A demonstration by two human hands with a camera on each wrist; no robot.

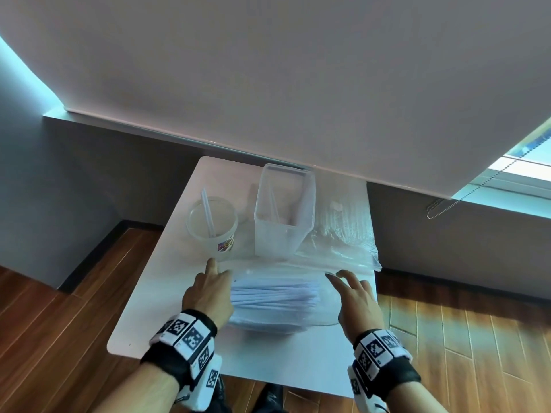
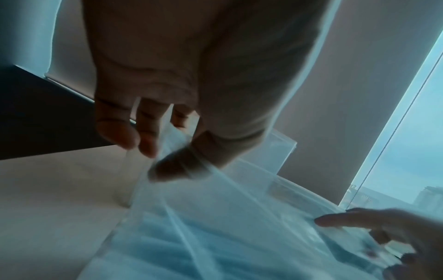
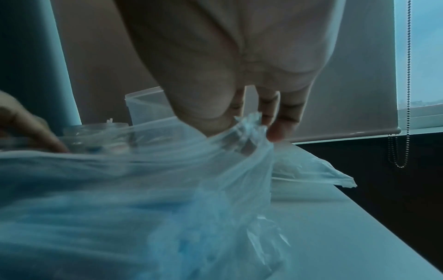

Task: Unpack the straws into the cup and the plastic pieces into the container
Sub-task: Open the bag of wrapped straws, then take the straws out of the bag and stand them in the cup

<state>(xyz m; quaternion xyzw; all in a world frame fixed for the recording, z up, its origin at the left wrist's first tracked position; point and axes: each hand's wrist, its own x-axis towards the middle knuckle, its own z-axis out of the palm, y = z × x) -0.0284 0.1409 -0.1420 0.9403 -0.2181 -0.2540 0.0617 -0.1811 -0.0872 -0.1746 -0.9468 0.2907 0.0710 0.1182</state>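
Note:
A clear plastic bag (image 1: pixel 277 299) full of wrapped white straws (image 1: pixel 274 293) lies on the white table (image 1: pixel 143 317) between my hands. My left hand (image 1: pixel 214 278) pinches the bag's left edge between thumb and fingers (image 2: pixel 148 144). My right hand (image 1: pixel 346 278) pinches the bag's right edge (image 3: pixel 251 128) and lifts it a little. Behind the bag stands a clear round cup (image 1: pixel 212 225) with one straw (image 1: pixel 207 213) leaning in it. To its right stands a tall clear rectangular container (image 1: pixel 283 210) with a thin plastic piece inside.
A second crumpled clear plastic bag (image 1: pixel 343 234) lies at the table's back right, beside the container. A window blind hangs just behind the table, with its bead chain (image 1: pixel 447 207) to the right. Wooden floor surrounds the small table.

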